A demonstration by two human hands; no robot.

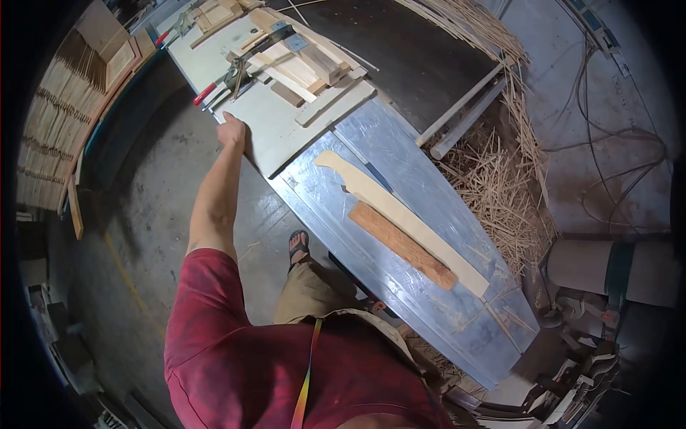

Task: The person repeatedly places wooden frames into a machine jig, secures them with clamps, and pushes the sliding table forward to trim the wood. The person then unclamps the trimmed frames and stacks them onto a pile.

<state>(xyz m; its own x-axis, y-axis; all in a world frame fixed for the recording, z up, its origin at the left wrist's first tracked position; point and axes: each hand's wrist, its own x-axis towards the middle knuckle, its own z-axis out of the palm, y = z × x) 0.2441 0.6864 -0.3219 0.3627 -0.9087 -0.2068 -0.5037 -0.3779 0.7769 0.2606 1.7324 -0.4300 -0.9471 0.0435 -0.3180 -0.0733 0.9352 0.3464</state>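
Observation:
My left hand (230, 132) is at the near edge of a pale sled board (270, 139), its thumb side over the rim and its other fingers mostly hidden; it seems to grip that edge. On the board are toggle clamps with red handles (205, 94) and wooden blocks (321, 66). A long, pale wooden piece with a curved end (407, 218) lies on the metal table (343, 247). Against its near side rests a shorter, rough brown wood block (401, 245). My right hand is out of view.
Offcut strips (493, 182) are heaped beyond the table, with longer strips (457, 25) above them. Stacked wooden parts (61, 118) stand at the left. Cables (597, 129) hang at the right. My sandalled foot (299, 248) is on the floor beside the table.

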